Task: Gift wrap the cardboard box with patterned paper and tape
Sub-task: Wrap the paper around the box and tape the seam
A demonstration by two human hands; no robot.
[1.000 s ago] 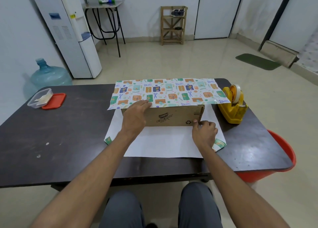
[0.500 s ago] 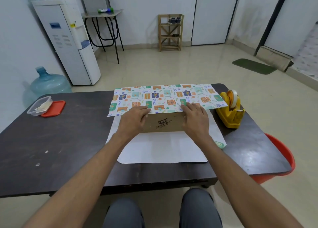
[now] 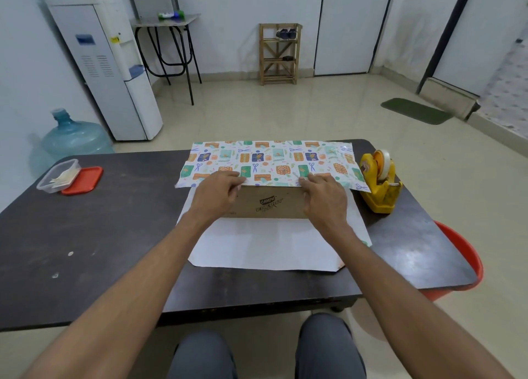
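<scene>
Presently, left hand [image 3: 218,191] and right hand [image 3: 324,198] pinch the multicoloured patterned wrapping paper [image 3: 274,158] edge atop the brown cardboard box [image 3: 268,205].
Risk: an uneven pull may skew or tear the sheet.

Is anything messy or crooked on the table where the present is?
Mostly tidy. The wrapping paper has its near right corner cut off at a slant, not square. The red lid lies beside its container, not on it. Nothing is spilled.
</scene>
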